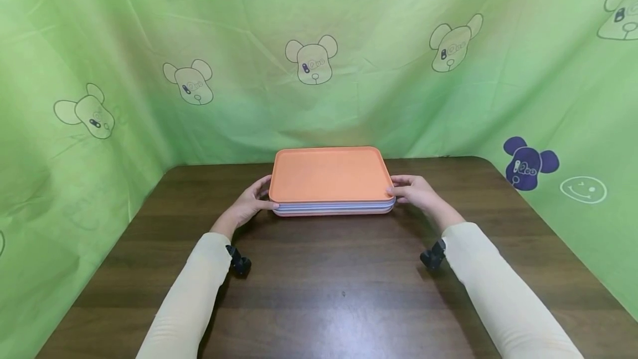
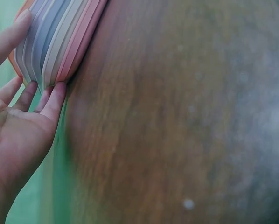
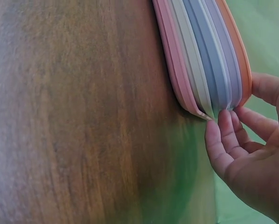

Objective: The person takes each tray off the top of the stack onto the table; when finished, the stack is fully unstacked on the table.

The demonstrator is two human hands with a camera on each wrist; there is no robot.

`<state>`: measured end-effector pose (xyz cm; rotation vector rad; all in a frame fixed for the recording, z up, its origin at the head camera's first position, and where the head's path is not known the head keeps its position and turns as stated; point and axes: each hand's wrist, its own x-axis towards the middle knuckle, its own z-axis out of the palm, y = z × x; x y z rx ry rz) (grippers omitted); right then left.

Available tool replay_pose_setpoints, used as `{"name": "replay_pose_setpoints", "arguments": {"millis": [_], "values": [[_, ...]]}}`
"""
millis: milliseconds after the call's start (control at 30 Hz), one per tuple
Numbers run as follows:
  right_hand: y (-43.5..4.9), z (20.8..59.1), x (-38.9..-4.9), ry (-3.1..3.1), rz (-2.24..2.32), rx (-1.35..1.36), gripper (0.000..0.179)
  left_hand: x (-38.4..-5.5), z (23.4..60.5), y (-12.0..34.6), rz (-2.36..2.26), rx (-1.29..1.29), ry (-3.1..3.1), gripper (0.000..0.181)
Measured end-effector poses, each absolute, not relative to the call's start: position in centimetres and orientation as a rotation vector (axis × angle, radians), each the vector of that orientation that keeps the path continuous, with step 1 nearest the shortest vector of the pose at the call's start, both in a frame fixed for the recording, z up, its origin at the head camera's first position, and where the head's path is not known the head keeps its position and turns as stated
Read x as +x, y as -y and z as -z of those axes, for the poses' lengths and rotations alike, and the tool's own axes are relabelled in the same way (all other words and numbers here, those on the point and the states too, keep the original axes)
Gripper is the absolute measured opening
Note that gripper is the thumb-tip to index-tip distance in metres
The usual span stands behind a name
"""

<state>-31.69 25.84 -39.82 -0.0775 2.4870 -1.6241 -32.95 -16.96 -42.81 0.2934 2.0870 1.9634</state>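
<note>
A stack of rectangular trays [image 1: 333, 208] sits at the far middle of the table, with an orange tray [image 1: 329, 175] on top. Below the orange one, the wrist views show lavender [image 3: 229, 56], blue-grey, off-white and pink [image 2: 86, 35] edges. At the stack's left side, my left hand [image 1: 246, 204] holds the near corner, thumb along the front edges and fingertips against the side. My right hand [image 1: 417, 191] grips the opposite side, its thumb at the orange rim and its other fingertips against the lower edges.
The brown wooden table [image 1: 319, 281] reaches back to a green cloth [image 1: 239, 115] printed with cartoon bear heads, which hangs close behind the stack and along both sides. A black wrist camera [image 1: 239, 263] is worn on the left wrist, another [image 1: 432, 255] on the right.
</note>
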Motion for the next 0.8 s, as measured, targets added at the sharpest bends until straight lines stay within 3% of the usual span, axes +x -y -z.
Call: {"name": "replay_pose_setpoints", "arguments": {"millis": [800], "values": [[-25.21, 40.56, -31.68, -2.432, 1.825, 0.045, 0.055, -32.96, 43.04, 17.06, -1.981, 0.291, -2.062, 0.089]]}}
